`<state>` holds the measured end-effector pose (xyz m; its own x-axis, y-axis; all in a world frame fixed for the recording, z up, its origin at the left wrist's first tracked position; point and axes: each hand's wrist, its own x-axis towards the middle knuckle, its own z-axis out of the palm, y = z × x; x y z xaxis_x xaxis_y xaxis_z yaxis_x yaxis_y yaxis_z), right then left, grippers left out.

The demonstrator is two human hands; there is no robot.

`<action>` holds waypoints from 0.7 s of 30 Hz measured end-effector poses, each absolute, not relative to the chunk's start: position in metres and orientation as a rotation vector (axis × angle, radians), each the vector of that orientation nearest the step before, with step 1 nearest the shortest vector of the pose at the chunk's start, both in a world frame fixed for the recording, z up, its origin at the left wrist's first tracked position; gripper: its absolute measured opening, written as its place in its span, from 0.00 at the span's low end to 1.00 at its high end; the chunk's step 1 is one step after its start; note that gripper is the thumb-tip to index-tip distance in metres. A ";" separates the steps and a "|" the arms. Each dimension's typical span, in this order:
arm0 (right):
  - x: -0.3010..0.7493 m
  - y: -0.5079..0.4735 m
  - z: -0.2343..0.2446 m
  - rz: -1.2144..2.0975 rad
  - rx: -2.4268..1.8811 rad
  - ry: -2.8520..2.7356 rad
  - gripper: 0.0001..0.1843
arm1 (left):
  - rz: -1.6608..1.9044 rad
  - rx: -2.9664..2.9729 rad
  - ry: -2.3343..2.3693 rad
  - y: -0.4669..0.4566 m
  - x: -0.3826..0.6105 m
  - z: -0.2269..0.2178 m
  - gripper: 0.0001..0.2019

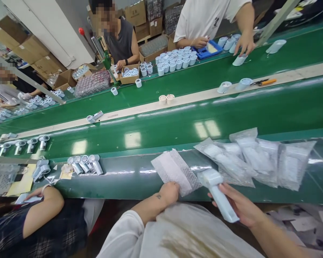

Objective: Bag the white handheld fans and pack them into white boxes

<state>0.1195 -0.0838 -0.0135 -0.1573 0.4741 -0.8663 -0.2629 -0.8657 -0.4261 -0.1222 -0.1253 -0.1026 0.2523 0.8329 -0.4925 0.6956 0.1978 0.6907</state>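
Note:
A light blue handheld fan (223,204) is gripped by its handle in my right hand (240,204), its round head tilted up and left. The fan's head meets the right side of a bubble-wrap bag (174,170); whether it is inside the bag's mouth I cannot make out. Closed on the bag's lower edge is my left hand (170,193), its fingertips partly hidden. To the right, several bagged fans (261,157) lie in a row on the dark green bench top (131,179).
Bare fans (86,164) lie left on the bench, near a co-worker's arm (44,208). Beyond runs a green conveyor belt (164,125) with a pale divider strip (196,91) carrying orange-handled pliers (267,82). Across it, people work among light blue fan housings (174,61).

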 end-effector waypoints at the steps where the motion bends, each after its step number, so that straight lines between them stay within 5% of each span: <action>1: 0.119 -0.087 -0.013 2.144 -1.632 -0.236 0.15 | 0.201 1.488 1.524 -0.122 -0.124 -0.098 0.07; 9: 0.072 -0.062 -0.015 2.659 -1.181 -0.645 0.39 | 0.581 0.877 1.483 -0.095 -0.129 -0.065 0.06; 16: 0.083 -0.035 -0.027 2.667 -1.290 -0.875 0.34 | 0.737 0.670 1.631 -0.095 -0.145 -0.047 0.08; 21: 0.085 -0.038 -0.016 2.530 -1.464 -1.128 0.42 | 0.731 1.176 1.743 -0.089 -0.129 -0.026 0.04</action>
